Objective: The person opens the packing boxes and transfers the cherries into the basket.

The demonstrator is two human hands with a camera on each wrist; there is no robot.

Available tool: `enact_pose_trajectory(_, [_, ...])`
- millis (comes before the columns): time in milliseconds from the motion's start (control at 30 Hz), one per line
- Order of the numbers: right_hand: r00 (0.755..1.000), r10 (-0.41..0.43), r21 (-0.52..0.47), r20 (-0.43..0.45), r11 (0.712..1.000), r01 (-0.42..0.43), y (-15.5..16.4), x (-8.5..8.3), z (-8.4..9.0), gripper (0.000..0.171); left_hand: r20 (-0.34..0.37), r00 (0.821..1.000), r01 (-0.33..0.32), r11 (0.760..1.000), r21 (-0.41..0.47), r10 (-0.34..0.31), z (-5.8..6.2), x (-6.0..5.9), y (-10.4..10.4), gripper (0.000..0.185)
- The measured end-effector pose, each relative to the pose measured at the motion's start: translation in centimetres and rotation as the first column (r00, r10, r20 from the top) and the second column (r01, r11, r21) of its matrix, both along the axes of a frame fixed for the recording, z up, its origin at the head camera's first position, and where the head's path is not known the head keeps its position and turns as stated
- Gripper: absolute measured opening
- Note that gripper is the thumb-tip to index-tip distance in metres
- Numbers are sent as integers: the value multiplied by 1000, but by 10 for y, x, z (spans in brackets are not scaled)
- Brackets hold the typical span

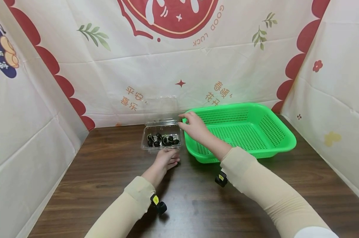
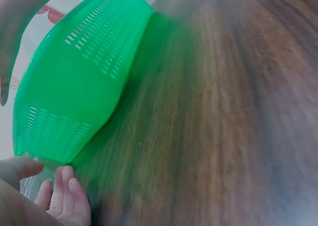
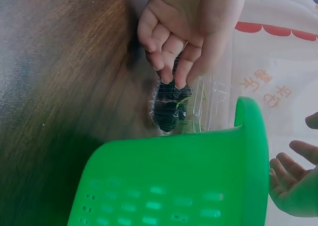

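Note:
A clear plastic clamshell box (image 1: 161,140) stands on the dark wooden table (image 1: 108,185), its lid (image 1: 161,109) upright and open. Several dark, glossy fruits (image 1: 163,139) lie inside and also show in the right wrist view as dark fruits (image 3: 170,107). My left hand (image 1: 169,155) is at the box's front edge, with bent fingers (image 3: 169,47) on the rim and thumb (image 2: 20,169) opposite them. My right hand (image 1: 186,119) hovers by the lid's lower right corner, fingers (image 3: 288,174) loosely spread and holding nothing. Whether it touches the lid is unclear.
A green perforated plastic basket (image 1: 274,145) sits right of the box, its near rim under my right forearm. Printed cloth walls (image 1: 48,132) close in the table on the left, back and right. Bare tabletop lies in front of both arms.

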State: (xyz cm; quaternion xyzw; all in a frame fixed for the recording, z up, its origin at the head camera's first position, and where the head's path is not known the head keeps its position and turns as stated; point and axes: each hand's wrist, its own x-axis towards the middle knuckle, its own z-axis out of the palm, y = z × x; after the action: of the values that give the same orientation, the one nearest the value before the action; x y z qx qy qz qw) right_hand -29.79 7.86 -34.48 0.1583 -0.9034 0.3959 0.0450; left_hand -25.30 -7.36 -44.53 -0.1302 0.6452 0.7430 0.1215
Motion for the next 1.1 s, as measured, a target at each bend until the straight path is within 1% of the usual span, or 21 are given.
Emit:
enact_pose_trajectory(67, [1000, 9, 5, 1, 1000, -9, 1, 1, 0, 42, 0, 1000, 12, 1000, -16, -12, 0, 2, -2, 25])
enact_pose_trajectory(167, [1000, 19, 19, 2, 1000, -19, 2, 3, -1, 41, 7, 999, 36, 999, -28, -36, 1, 5, -6, 21])
enact_pose_trajectory(233, [1000, 25, 26, -3, 999, -25, 2, 4, -2, 40, 4, 998, 66, 997, -40, -66, 2, 8, -9, 17])
enact_pose_trajectory(300, [999, 30, 29, -11, 999, -30, 3, 4, -3, 39, -4, 996, 91, 994, -67, -91, 1, 10, -11, 11])
enact_pose_trajectory(433, [999, 41, 30, -24, 999, -40, 5, 4, -5, 36, -34, 986, 158, 977, -145, -165, 1, 14, -16, 12])
enact_pose_trajectory(467, [999, 44, 31, -23, 999, -43, 5, 5, -6, 35, -42, 982, 173, 971, -167, -182, -1, 15, -17, 11])
enact_pose_trajectory(567, [999, 52, 42, -14, 998, -51, 6, 7, -6, 35, -77, 964, 231, 943, -239, -256, 0, 19, -22, 9])
enact_pose_trajectory(633, [998, 59, 49, -14, 997, -58, 6, 9, -6, 35, -104, 951, 253, 925, -283, -292, 1, 21, -25, 8])
enact_pose_trajectory(733, [997, 70, 55, -24, 996, -68, 8, 14, -7, 34, -157, 924, 272, 889, -368, -348, 2, 24, -30, 7])
enact_pose_trajectory(833, [995, 88, 69, -45, 994, -85, 9, 18, -8, 32, -198, 900, 272, 855, -441, -389, 5, 28, -35, 8])
enact_pose_trajectory(900, [994, 97, 79, -57, 993, -93, 9, 21, -8, 32, -226, 884, 272, 845, -460, -408, 9, 31, -39, 11])
enact_pose_trajectory(933, [993, 102, 86, -65, 992, -97, 10, 22, -8, 32, -244, 876, 274, 846, -457, -416, 11, 32, -41, 12])
enact_pose_trajectory(1000, [992, 107, 93, -73, 991, -100, 11, 25, -8, 32, -283, 864, 273, 858, -434, -417, 16, 34, -46, 16])
enact_pose_trajectory(1067, [991, 110, 101, -76, 990, -102, 11, 27, -8, 33, -334, 850, 260, 876, -406, -407, 23, 35, -50, 18])
enact_pose_trajectory(1100, [991, 112, 105, -77, 989, -103, 12, 28, -8, 33, -361, 847, 245, 888, -388, -391, 26, 36, -51, 20])
